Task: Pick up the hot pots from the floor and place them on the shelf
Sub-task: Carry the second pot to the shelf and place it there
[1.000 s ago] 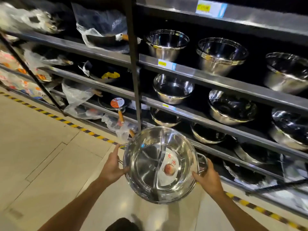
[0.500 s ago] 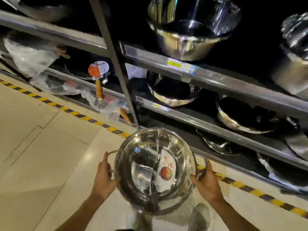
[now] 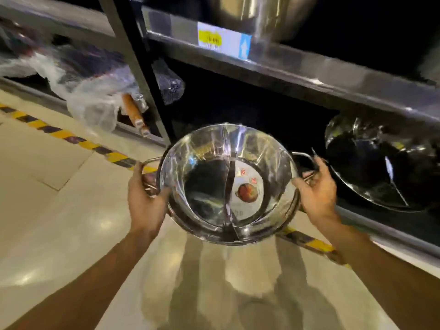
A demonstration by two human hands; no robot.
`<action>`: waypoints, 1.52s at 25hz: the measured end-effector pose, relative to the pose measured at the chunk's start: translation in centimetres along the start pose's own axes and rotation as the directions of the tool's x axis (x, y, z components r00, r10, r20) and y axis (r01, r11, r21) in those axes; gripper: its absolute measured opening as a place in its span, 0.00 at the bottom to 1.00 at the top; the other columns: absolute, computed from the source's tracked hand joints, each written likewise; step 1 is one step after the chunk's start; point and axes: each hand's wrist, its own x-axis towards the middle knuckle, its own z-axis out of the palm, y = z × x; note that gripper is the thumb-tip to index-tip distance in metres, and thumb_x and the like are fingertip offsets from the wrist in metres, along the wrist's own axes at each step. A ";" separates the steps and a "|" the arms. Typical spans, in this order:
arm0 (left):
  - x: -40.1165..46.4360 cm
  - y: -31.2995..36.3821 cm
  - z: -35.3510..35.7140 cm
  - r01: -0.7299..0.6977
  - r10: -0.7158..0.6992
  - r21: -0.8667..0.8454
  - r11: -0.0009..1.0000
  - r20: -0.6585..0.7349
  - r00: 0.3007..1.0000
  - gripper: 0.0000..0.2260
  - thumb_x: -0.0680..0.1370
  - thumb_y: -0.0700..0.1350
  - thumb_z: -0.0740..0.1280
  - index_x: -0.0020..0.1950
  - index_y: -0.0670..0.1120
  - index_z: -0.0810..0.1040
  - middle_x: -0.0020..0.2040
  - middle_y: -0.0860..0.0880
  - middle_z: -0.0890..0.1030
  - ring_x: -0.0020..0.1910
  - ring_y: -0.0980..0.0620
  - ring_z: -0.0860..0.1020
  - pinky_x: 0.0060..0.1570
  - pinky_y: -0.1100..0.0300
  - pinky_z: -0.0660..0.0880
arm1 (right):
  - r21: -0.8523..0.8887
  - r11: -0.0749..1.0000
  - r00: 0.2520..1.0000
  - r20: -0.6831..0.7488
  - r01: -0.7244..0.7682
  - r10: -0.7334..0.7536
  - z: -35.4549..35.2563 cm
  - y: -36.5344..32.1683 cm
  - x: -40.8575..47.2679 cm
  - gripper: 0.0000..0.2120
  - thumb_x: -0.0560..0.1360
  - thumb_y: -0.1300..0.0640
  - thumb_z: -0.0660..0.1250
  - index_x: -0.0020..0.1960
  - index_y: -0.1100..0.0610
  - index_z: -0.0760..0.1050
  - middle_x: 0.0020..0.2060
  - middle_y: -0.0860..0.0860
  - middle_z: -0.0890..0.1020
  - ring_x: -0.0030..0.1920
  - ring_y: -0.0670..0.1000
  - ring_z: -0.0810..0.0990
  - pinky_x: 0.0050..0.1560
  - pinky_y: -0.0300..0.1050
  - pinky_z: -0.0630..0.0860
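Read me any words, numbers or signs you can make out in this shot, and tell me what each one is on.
Price tag on the shelf edge: dark print on its yellow patch, too blurred to read; a white up arrow on its blue end.
Round label inside the divided pot: red characters above a red picture, grey print below, all too blurred to read.
Striped tape on the floor: yellow and black, no words.
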 end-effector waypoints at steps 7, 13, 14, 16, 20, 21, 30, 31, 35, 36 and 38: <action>6.4 -1.4 5.0 -0.210 0.207 0.037 0.977 0.077 0.975 0.32 0.70 0.44 0.74 0.71 0.44 0.66 0.53 0.37 0.78 0.46 0.44 0.79 0.45 0.58 0.78 | -0.172 0.982 0.996 -0.019 0.084 -0.089 0.8 -2.2 10.5 0.31 0.71 0.56 0.74 0.72 0.60 0.71 0.36 0.49 0.81 0.44 0.53 0.82 0.48 0.46 0.76; 6.3 0.4 6.6 -0.239 0.225 0.102 0.966 0.130 0.966 0.40 0.72 0.42 0.72 0.79 0.45 0.55 0.52 0.43 0.75 0.36 0.54 0.78 0.32 0.68 0.70 | -0.391 0.920 1.000 -0.013 -0.025 0.022 -0.1 -1.9 7.9 0.17 0.79 0.49 0.68 0.42 0.61 0.71 0.34 0.52 0.74 0.35 0.53 0.74 0.35 0.48 0.69; 6.1 0.0 6.8 -0.241 0.227 0.103 0.965 0.133 0.965 0.39 0.72 0.41 0.72 0.78 0.45 0.56 0.52 0.43 0.75 0.36 0.56 0.78 0.31 0.70 0.71 | -0.409 0.913 1.000 -0.009 -0.013 0.011 -0.2 -1.6 7.8 0.17 0.79 0.48 0.68 0.43 0.61 0.71 0.34 0.51 0.73 0.37 0.53 0.74 0.37 0.48 0.69; 6.4 -0.6 7.1 -0.236 0.225 0.100 0.967 0.107 0.968 0.35 0.73 0.40 0.72 0.76 0.44 0.59 0.54 0.41 0.77 0.39 0.64 0.78 0.33 0.75 0.71 | -0.387 0.922 1.000 0.006 0.008 -0.006 -0.2 -1.9 8.3 0.17 0.78 0.47 0.69 0.41 0.60 0.71 0.34 0.51 0.75 0.40 0.55 0.77 0.35 0.47 0.69; 7.6 0.2 8.2 -0.182 0.179 0.018 0.983 0.095 0.979 0.39 0.75 0.41 0.70 0.80 0.47 0.52 0.73 0.43 0.69 0.67 0.46 0.74 0.68 0.50 0.72 | -0.156 0.987 0.998 0.045 -0.042 0.050 0.6 -3.2 9.1 0.13 0.75 0.52 0.74 0.49 0.63 0.81 0.45 0.57 0.84 0.47 0.57 0.83 0.52 0.52 0.80; 7.8 0.6 8.7 -0.162 0.163 -0.009 0.987 0.093 0.982 0.40 0.76 0.40 0.69 0.81 0.49 0.49 0.76 0.43 0.66 0.69 0.40 0.73 0.70 0.44 0.69 | -0.081 0.995 0.996 0.057 -0.060 0.065 1.1 -3.4 8.9 0.11 0.74 0.55 0.75 0.49 0.61 0.80 0.45 0.55 0.84 0.45 0.53 0.83 0.50 0.50 0.80; 8.6 1.9 12.3 0.018 -0.017 -0.182 0.983 0.005 1.000 0.40 0.78 0.37 0.67 0.82 0.55 0.47 0.37 0.52 0.73 0.26 0.62 0.73 0.34 0.64 0.75 | -0.021 0.989 0.904 0.403 -0.143 0.140 2.1 -1.6 9.2 0.13 0.73 0.67 0.74 0.51 0.53 0.76 0.51 0.56 0.85 0.52 0.55 0.85 0.44 0.43 0.84; 8.9 2.3 12.8 0.028 -0.027 -0.197 0.980 0.007 1.000 0.40 0.78 0.37 0.67 0.81 0.56 0.47 0.37 0.52 0.72 0.26 0.61 0.72 0.34 0.63 0.74 | 0.002 0.990 0.922 0.363 -0.141 0.131 2.4 -1.3 9.7 0.14 0.73 0.67 0.74 0.56 0.56 0.78 0.54 0.57 0.85 0.54 0.55 0.85 0.48 0.44 0.84; 10.3 3.0 14.3 0.061 -0.045 -0.223 0.973 0.076 0.996 0.42 0.78 0.37 0.68 0.81 0.58 0.44 0.60 0.47 0.75 0.38 0.70 0.77 0.48 0.67 0.74 | 0.102 0.987 0.970 0.221 -0.123 0.098 3.9 -0.3 10.9 0.41 0.74 0.63 0.74 0.80 0.54 0.57 0.64 0.54 0.80 0.64 0.56 0.80 0.66 0.57 0.76; 10.6 2.7 14.4 0.079 -0.053 -0.232 0.969 0.119 0.991 0.43 0.78 0.37 0.68 0.81 0.59 0.43 0.67 0.46 0.72 0.45 0.71 0.78 0.53 0.61 0.77 | 0.116 0.987 0.975 0.207 -0.112 0.086 4.2 0.2 11.0 0.43 0.75 0.62 0.74 0.81 0.51 0.54 0.64 0.54 0.80 0.64 0.56 0.79 0.67 0.58 0.75; 11.0 2.1 14.4 0.123 -0.069 -0.244 0.962 0.216 0.974 0.46 0.78 0.36 0.69 0.80 0.61 0.40 0.77 0.42 0.64 0.69 0.54 0.73 0.69 0.44 0.70 | 0.123 0.987 0.975 0.205 -0.108 0.081 4.8 1.3 11.2 0.40 0.75 0.61 0.73 0.80 0.50 0.56 0.61 0.55 0.81 0.62 0.56 0.81 0.66 0.59 0.76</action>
